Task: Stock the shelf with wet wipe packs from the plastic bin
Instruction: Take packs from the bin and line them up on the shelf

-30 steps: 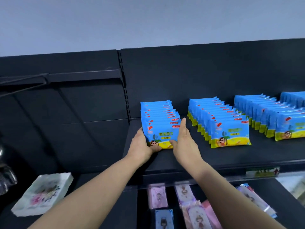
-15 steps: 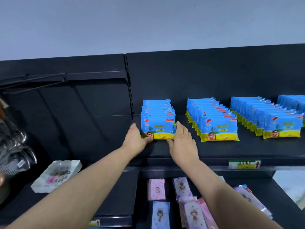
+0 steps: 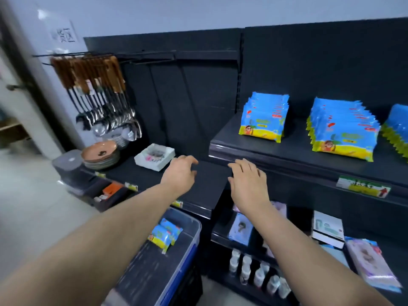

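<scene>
Black shelf (image 3: 297,142) holds blue wipe packs (image 3: 262,117) beneath a pale wall (image 3: 198,12).

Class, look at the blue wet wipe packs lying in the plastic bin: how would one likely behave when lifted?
The wet wipe packs look shiny, so the film is probably slightly slippery. Their pillowy shape suggests a soft pack that flexes rather than stays stiff. Being flat-sided, they should not roll.

A pale wall (image 3: 154,12) bears a paper notice (image 3: 64,34); the floor (image 3: 26,206) is light.
</scene>
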A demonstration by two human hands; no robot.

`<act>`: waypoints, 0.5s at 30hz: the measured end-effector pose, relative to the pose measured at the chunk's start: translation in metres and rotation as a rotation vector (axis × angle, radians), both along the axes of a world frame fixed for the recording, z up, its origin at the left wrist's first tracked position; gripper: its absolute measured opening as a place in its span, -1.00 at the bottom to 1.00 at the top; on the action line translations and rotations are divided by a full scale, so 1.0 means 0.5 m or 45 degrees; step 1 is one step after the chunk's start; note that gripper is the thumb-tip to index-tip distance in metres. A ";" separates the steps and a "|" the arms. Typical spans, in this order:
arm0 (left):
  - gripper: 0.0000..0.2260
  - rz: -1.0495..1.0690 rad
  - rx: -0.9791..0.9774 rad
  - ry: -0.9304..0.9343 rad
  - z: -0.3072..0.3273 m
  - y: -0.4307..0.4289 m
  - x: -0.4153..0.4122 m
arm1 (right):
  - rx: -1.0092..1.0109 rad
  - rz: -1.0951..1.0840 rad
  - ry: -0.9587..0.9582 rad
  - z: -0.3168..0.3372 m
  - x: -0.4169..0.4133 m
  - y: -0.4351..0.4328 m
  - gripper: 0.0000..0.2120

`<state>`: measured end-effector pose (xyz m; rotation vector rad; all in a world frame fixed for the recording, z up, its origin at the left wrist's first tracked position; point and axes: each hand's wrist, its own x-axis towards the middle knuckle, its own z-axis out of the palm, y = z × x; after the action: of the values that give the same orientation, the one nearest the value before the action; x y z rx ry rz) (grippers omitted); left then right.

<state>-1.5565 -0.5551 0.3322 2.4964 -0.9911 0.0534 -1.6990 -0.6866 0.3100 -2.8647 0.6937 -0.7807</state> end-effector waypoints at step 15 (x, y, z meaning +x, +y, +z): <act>-0.69 0.255 0.621 0.290 -0.251 0.366 0.152 | 0.224 0.195 0.682 -0.244 0.182 0.234 -0.64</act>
<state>-1.4806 -0.3720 0.2069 2.9471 -0.7204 -0.4517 -1.6078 -0.5696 0.1880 -2.9207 0.5398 0.0772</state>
